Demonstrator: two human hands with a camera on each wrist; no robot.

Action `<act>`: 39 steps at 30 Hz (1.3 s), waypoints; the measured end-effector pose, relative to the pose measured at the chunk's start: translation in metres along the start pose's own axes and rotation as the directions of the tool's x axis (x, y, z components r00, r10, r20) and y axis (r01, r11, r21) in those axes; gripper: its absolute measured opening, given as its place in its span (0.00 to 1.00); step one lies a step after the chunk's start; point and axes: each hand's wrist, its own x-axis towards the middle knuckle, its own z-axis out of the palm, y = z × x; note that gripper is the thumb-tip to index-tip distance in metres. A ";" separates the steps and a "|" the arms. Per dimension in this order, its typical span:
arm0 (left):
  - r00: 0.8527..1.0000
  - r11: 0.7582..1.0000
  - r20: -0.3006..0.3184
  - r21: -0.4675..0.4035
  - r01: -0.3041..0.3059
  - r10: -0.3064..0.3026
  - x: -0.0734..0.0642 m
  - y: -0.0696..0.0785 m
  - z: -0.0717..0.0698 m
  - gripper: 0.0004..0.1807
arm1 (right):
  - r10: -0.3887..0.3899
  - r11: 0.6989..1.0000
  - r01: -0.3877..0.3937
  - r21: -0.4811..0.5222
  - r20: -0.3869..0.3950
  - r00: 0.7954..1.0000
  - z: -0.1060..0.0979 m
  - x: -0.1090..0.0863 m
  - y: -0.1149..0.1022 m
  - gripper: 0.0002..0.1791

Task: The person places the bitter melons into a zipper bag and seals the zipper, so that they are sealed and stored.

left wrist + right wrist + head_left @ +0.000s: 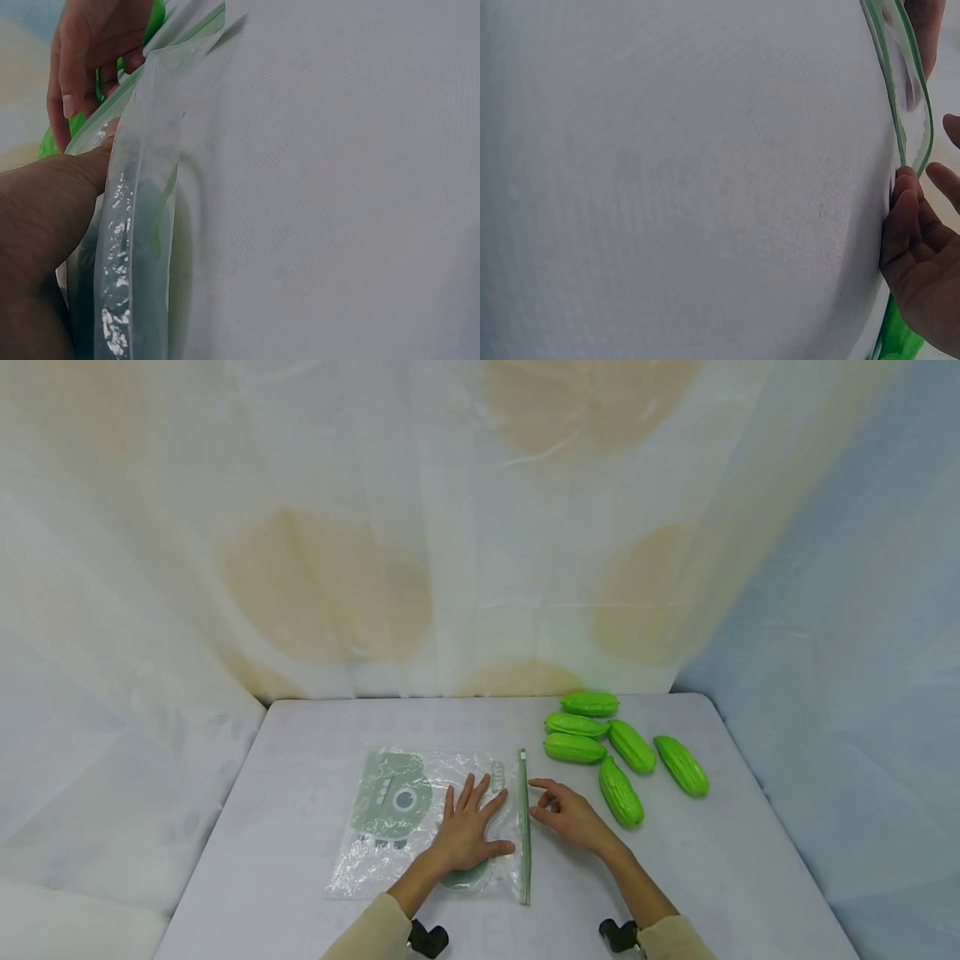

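A clear zip bag (pixel 352 864) with a green printed figure lies flat on the table. My left hand (pixel 463 833) rests on it palm down, fingers spread, the thumb reaching toward the green zip strip (pixel 525 852). Just right of that strip is my right hand (pixel 572 817), its index finger extended and the others bent. In the right wrist view, two green edges (pixel 928 124) of the bag's mouth stand apart, and the bent fingers (pixel 906 214) of the right hand are at its near end. Nothing shows between thumb and index finger.
Several bright green, ridged vegetables shaped like bitter melons lie at the back right; the nearest melon (pixel 621 792) is beside the right hand. The white table (pixel 247 860) ends at a patterned curtain (pixel 450 643) behind and a bluish one (pixel 862 735) on the right.
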 end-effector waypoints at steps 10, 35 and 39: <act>1.000 1.000 0.014 -0.007 -0.008 0.008 -0.001 0.001 -0.005 0.47 | 0.001 1.000 -0.001 -0.028 0.012 1.000 0.001 0.002 0.000 0.25; 0.998 0.998 0.017 -0.019 -0.055 0.055 0.000 -0.014 0.000 0.53 | 0.033 0.973 -0.019 -0.230 0.058 0.998 0.004 0.011 -0.004 0.21; 0.999 0.998 0.004 0.012 -0.054 0.054 -0.001 -0.016 0.001 0.54 | 0.029 0.971 -0.015 -0.237 0.055 0.998 0.005 0.011 -0.002 0.21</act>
